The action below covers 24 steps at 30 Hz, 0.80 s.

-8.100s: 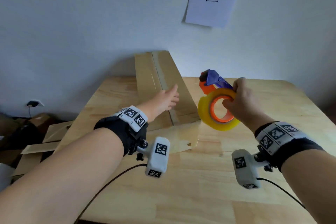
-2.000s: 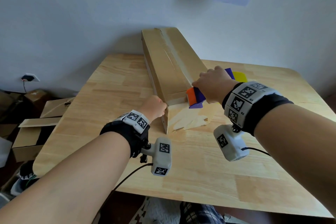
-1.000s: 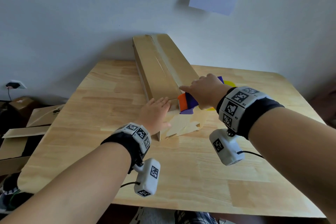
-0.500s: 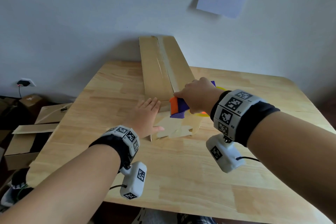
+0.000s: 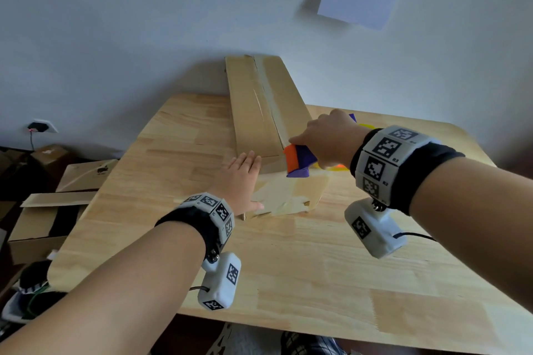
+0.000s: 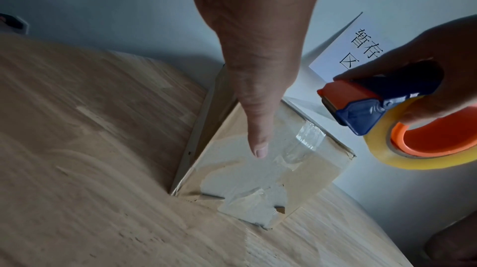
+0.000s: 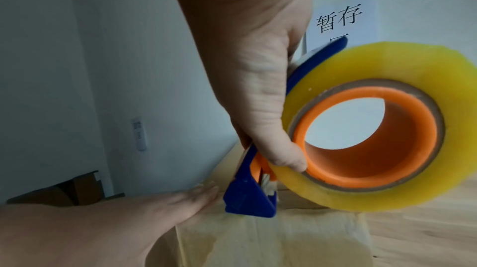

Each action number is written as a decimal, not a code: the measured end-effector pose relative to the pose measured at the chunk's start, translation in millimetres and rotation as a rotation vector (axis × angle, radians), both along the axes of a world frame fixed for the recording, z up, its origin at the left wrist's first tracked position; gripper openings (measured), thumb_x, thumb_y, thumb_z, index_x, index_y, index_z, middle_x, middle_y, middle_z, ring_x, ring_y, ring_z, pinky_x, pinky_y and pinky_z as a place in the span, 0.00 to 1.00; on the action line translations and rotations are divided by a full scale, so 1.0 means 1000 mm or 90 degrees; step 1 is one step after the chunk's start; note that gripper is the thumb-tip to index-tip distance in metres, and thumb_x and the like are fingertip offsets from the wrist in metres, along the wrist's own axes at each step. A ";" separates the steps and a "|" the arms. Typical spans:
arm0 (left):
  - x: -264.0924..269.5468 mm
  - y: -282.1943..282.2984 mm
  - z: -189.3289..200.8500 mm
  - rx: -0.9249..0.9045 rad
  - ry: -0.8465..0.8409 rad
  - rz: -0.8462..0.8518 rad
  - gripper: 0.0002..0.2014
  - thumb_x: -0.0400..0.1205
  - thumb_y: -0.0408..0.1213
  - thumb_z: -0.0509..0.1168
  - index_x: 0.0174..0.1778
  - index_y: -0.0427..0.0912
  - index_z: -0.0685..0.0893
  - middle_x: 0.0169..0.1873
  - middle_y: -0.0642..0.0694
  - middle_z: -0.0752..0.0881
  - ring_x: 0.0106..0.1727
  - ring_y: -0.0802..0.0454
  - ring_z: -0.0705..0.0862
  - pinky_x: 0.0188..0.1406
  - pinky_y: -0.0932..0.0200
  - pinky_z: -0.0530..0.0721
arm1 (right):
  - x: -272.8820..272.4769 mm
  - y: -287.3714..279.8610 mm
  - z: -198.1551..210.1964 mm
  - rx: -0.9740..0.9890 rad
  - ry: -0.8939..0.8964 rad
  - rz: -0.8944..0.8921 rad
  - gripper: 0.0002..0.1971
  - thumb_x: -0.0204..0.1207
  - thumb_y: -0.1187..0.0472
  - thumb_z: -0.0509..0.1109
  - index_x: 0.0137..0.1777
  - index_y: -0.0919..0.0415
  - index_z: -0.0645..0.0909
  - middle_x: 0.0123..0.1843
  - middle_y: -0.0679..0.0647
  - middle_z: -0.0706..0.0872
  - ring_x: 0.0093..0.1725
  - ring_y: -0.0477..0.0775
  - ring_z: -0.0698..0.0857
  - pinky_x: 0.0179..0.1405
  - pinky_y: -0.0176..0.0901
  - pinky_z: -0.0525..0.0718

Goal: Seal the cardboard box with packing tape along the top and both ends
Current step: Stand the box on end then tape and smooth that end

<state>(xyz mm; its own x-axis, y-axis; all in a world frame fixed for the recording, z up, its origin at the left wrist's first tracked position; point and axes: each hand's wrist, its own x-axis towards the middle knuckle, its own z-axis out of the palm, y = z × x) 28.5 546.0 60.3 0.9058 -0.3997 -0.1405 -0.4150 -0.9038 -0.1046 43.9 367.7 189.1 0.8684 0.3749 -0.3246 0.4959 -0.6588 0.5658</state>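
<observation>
Where cartons (image 5: 43, 210) seemingly clutter, wooden table (image 5: 317, 268) meets wall (image 5: 115, 23).

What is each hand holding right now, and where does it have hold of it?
The right hand grips the tape dispenser by its blue body, thumb on the roll's orange core. The left hand holds nothing, pressing flat against the cardboard box.

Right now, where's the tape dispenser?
In the head view the tape dispenser is gripped in the right hand, at the near top edge of the cardboard box, right of the flat left hand.
</observation>
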 end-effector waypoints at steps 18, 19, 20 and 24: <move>0.006 0.009 0.010 -0.003 0.106 -0.039 0.50 0.70 0.75 0.53 0.81 0.57 0.36 0.82 0.35 0.40 0.84 0.41 0.42 0.82 0.48 0.44 | 0.003 -0.032 -0.013 0.028 -0.041 -0.015 0.31 0.77 0.53 0.66 0.79 0.41 0.61 0.62 0.54 0.81 0.59 0.60 0.81 0.46 0.49 0.70; 0.006 0.009 0.010 0.000 0.102 -0.035 0.51 0.70 0.75 0.53 0.82 0.56 0.36 0.82 0.35 0.40 0.84 0.41 0.43 0.82 0.48 0.45 | 0.003 -0.032 -0.013 0.030 -0.042 -0.014 0.31 0.77 0.53 0.66 0.79 0.41 0.60 0.63 0.54 0.81 0.59 0.60 0.81 0.46 0.49 0.70; 0.006 0.008 0.009 0.005 0.098 -0.034 0.51 0.71 0.74 0.54 0.82 0.55 0.36 0.82 0.34 0.41 0.84 0.41 0.43 0.82 0.48 0.46 | 0.002 -0.033 -0.013 0.031 -0.042 -0.013 0.31 0.77 0.53 0.66 0.79 0.41 0.60 0.63 0.54 0.81 0.59 0.60 0.81 0.47 0.50 0.71; 0.003 0.005 0.010 0.029 0.091 -0.032 0.50 0.73 0.71 0.56 0.82 0.53 0.38 0.82 0.33 0.41 0.84 0.39 0.44 0.82 0.47 0.46 | 0.003 -0.037 -0.017 0.034 -0.047 -0.013 0.33 0.77 0.52 0.66 0.80 0.41 0.58 0.64 0.55 0.80 0.60 0.60 0.80 0.51 0.51 0.73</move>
<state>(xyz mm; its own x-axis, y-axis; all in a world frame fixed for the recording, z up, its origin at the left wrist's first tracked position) 31.9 551.1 70.3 0.8545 -0.4343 -0.2850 -0.4730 -0.8773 -0.0813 46.8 330.4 171.9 0.8965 0.3724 -0.2401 0.4411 -0.6978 0.5644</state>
